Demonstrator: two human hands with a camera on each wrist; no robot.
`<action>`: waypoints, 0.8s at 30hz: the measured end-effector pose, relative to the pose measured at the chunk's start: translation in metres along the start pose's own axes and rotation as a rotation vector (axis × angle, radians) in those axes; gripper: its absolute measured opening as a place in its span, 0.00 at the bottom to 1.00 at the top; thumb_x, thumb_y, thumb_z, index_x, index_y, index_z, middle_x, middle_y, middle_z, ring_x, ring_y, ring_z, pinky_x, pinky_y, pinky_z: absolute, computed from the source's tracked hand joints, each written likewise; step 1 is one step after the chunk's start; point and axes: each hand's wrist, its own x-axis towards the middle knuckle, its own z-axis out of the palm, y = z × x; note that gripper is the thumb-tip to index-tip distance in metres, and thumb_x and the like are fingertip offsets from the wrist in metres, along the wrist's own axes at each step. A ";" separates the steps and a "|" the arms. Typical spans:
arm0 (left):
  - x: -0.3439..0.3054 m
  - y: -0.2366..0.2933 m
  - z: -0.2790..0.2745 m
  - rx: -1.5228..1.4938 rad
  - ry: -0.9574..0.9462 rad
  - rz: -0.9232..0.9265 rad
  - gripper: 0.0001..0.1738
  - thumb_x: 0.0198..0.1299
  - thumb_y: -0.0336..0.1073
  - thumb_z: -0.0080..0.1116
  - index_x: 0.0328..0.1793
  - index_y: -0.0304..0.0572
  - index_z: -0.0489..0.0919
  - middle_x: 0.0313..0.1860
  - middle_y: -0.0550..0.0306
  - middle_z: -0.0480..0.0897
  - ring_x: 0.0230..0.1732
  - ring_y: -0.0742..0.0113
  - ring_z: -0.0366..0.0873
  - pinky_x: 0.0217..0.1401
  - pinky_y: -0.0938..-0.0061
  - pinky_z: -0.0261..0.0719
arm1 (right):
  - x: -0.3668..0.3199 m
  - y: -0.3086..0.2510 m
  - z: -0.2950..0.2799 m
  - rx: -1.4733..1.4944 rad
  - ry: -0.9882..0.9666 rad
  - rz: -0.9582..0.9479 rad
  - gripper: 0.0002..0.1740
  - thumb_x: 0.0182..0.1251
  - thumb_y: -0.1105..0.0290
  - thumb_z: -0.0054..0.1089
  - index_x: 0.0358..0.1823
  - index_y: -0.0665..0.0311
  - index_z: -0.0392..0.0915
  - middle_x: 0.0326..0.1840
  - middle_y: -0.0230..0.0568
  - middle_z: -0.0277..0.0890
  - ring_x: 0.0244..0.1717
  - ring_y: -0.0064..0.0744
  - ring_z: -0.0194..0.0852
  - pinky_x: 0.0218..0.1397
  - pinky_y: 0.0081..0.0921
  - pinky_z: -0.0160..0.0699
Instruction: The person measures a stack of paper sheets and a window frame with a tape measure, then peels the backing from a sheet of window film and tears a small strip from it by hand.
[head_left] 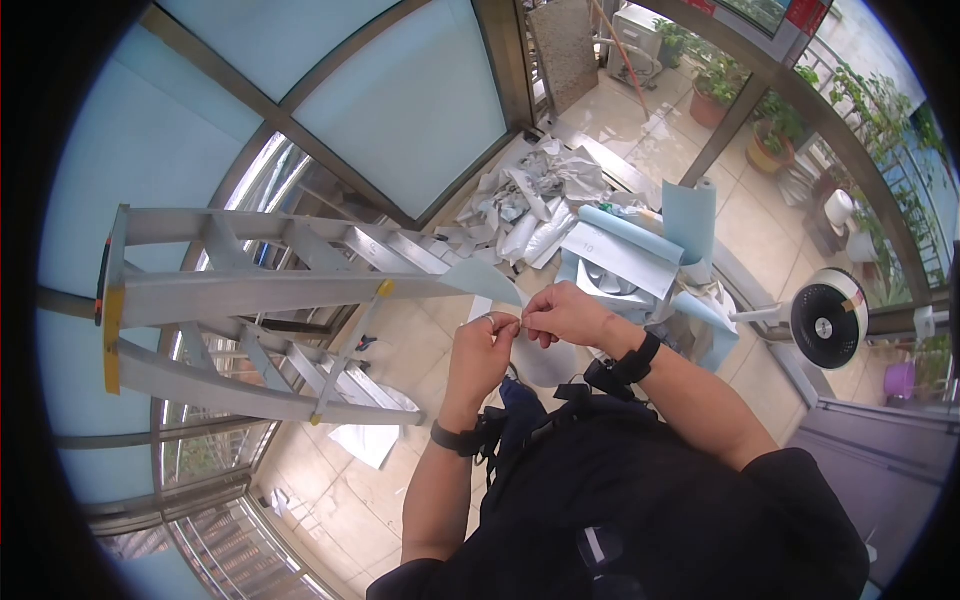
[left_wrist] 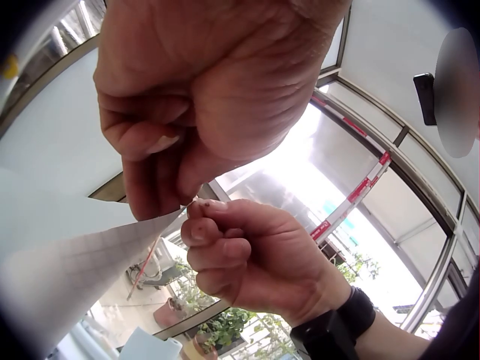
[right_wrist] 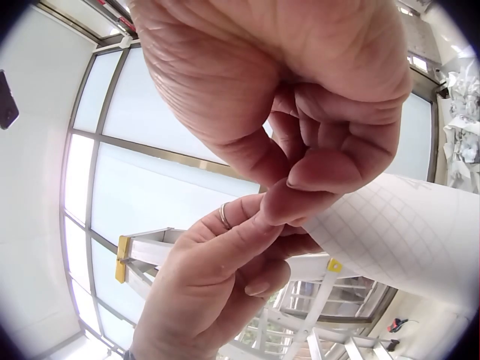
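Fingertip to fingertip, my left hand [head_left: 482, 352] and right hand [head_left: 567, 315] pinch the corner of a sheet of adhesive film in front of my chest. The film [head_left: 482, 278] looks pale blue from above, while its white backing paper [right_wrist: 397, 232] carries a printed grid. In the left wrist view the sheet [left_wrist: 82, 262] curves away to the left from the pinched corner. My left hand wears a ring, which shows in the right wrist view. The exact point of the pinch is hidden by the fingers.
An aluminium stepladder [head_left: 270, 290] stands at the left. Crumpled backing paper [head_left: 535, 195] is heaped on the floor ahead, near film rolls [head_left: 690, 225]. A fan [head_left: 828, 318] stands at the right. Frosted panes [head_left: 410, 110] line the far left; potted plants [head_left: 715, 90] sit beyond the doorway.
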 end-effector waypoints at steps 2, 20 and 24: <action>0.000 0.001 0.000 -0.022 -0.004 -0.013 0.08 0.64 0.29 0.59 0.43 0.30 0.84 0.31 0.54 0.86 0.31 0.73 0.78 0.36 0.77 0.75 | 0.000 0.000 0.000 0.000 0.001 0.002 0.12 0.64 0.69 0.58 0.37 0.73 0.82 0.27 0.36 0.82 0.24 0.21 0.80 0.29 0.19 0.77; -0.006 -0.007 0.005 -0.334 0.031 -0.158 0.08 0.68 0.31 0.56 0.43 0.32 0.82 0.32 0.60 0.84 0.32 0.77 0.75 0.34 0.82 0.71 | -0.002 0.003 0.007 0.108 0.030 -0.019 0.11 0.65 0.68 0.60 0.37 0.71 0.82 0.29 0.37 0.82 0.26 0.21 0.79 0.29 0.19 0.75; -0.008 -0.011 0.001 -0.499 -0.024 -0.293 0.08 0.69 0.33 0.55 0.44 0.36 0.81 0.35 0.58 0.85 0.36 0.75 0.78 0.35 0.81 0.71 | 0.000 0.008 0.006 0.181 0.007 -0.024 0.10 0.65 0.69 0.60 0.37 0.70 0.82 0.30 0.36 0.82 0.25 0.21 0.78 0.29 0.18 0.74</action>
